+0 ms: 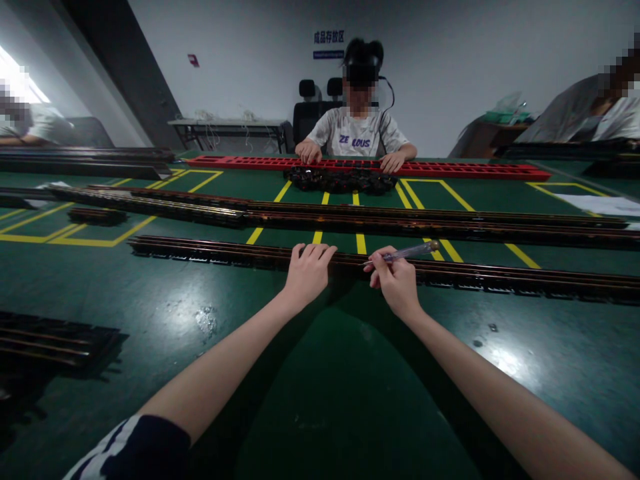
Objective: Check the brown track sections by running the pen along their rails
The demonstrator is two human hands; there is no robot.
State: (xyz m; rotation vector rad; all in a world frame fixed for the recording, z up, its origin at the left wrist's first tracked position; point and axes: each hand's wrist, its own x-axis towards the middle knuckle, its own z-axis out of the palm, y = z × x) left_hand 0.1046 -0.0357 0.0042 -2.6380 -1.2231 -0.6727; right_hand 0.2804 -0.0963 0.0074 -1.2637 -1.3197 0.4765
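A long dark rail strip (480,275) runs across the green table, the nearest of the long strips in front of me. My left hand (309,272) rests on it just left of centre, fingers curled over its far edge and closed round it. In my right hand (395,279) is a screwdriver (413,251) with a clear handle, held between thumb and fingers. Its handle points right and its thin tip points left, at the strip, between my two hands. Whether the tip touches the strip is too small to tell.
Beyond lie more dark strips (450,225), a red slotted rail (465,171) and a heap of small black parts (340,180) before a seated person (357,133). Another dark strip bundle (55,343) sits at the near left. Yellow lines mark the table (175,347).
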